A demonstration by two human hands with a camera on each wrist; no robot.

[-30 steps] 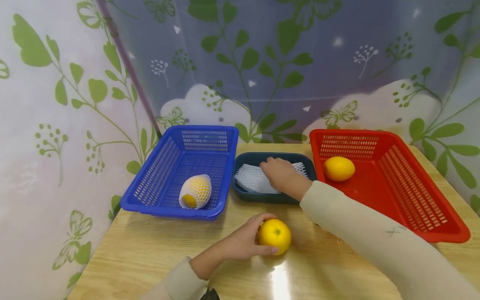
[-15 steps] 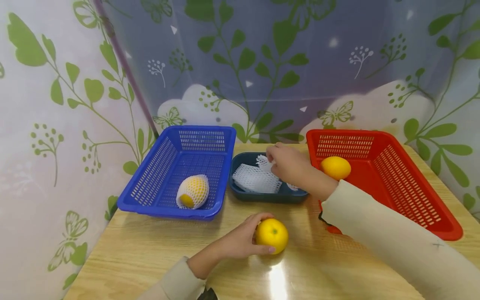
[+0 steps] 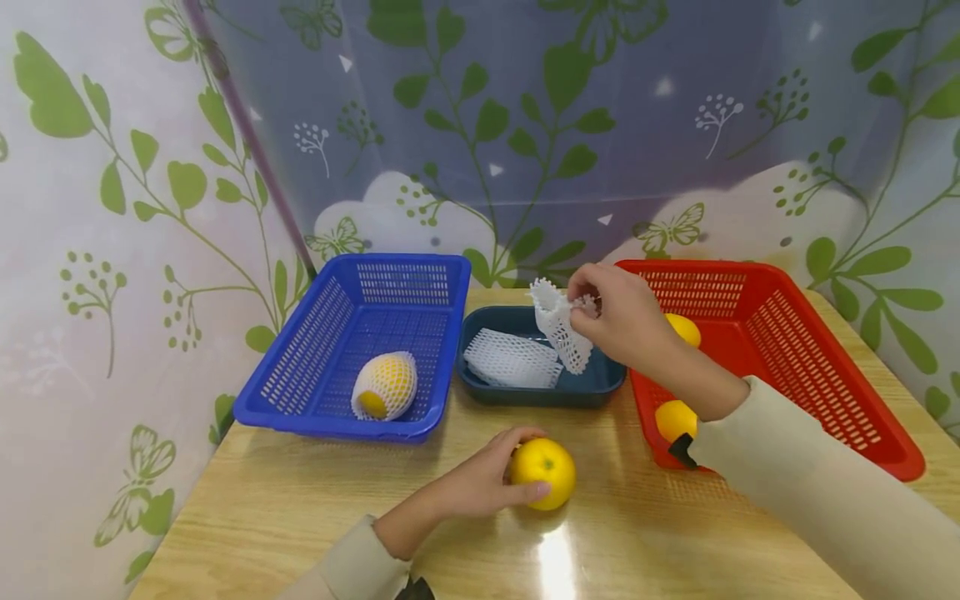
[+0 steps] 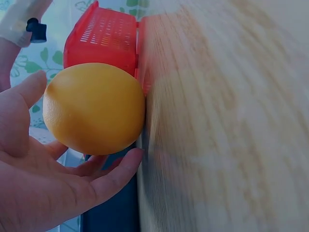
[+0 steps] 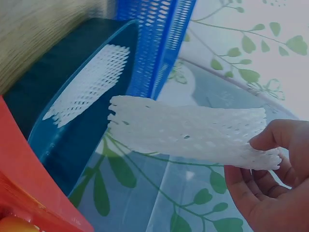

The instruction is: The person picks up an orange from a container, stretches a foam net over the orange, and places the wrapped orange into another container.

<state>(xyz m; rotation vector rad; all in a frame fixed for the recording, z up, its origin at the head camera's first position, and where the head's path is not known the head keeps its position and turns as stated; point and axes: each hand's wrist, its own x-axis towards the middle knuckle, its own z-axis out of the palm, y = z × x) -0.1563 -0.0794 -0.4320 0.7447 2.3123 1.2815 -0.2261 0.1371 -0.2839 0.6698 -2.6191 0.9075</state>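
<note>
My left hand [image 3: 483, 482] rests on the table with thumb and fingers curled round a yellow orange [image 3: 546, 475]. In the left wrist view the orange [image 4: 94, 108] sits against the wood, fingers cupped at its side. My right hand [image 3: 633, 317] pinches a white foam fruit net [image 3: 557, 325] by one end, above the dark teal tray [image 3: 540, 398]. The right wrist view shows that foam net [image 5: 188, 128] hanging flat from thumb and fingers. Another white foam net [image 3: 513, 358] lies in the tray's left part.
A blue basket [image 3: 330, 423] stands left of the tray, holding a yellow fruit in a foam net [image 3: 385, 385]. To the right is a red basket [image 3: 787, 375] with a yellow fruit [image 3: 684, 329] at the back and another yellow fruit [image 3: 675, 419] near its front corner.
My right hand has drawn a foam net up out of the tray and moved right with it. The left hand stays on the orange.
</note>
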